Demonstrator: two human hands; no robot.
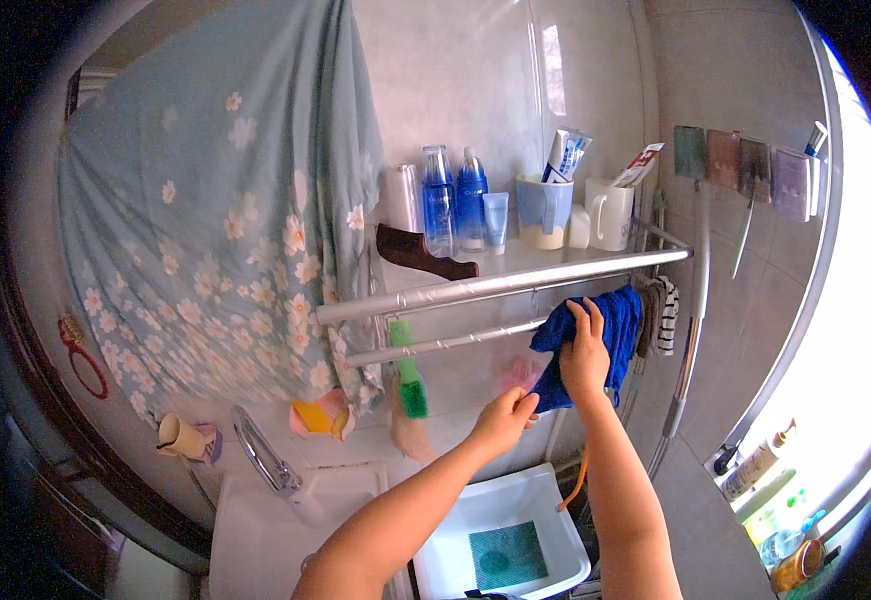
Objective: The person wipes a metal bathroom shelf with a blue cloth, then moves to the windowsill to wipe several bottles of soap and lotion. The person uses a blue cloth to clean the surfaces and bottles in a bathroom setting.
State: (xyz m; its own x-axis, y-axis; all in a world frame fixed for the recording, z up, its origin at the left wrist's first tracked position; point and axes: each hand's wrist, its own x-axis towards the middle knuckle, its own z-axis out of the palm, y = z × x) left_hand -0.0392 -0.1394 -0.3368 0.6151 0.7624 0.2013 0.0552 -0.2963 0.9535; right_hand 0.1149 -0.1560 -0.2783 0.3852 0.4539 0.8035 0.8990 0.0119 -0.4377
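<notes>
— What are the hands doing from where you stand?

— Both are on the blue towel (596,335) that hangs over the lower metal rail (456,342) under the glass shelf (546,262). The right hand (586,355) is pressed flat against the cloth high up, its fingers (586,315) a little spread and curled over the fold just under the rail. The left hand (504,420) is lower, pinched shut on the towel's bottom corner.

— And where does the towel sit along the rail?

— Toward its right end, just beside a striped cloth (664,315) that hangs against the wall. Farther left on the same rail a green brush (411,375) dangles, well apart from the towel.

— What's on the shelf above?

— A dark brown comb (424,255) lying on its left end, then two blue bottles (454,205), a small pale blue tube (496,222), a blue cup (544,210) holding toothpaste tubes, and a white mug (611,213) near the right end.

— Anything below the arms?

— A white plastic basin (546,495) with a teal mesh cloth (506,555) lying in its bottom. To its left is the white sink (256,530) with a chrome tap (266,455). A pale blue curtain with white flowers (226,220) covers the left wall.

— Is the towel touching the basin?

— No, it hangs clear above it.
</notes>
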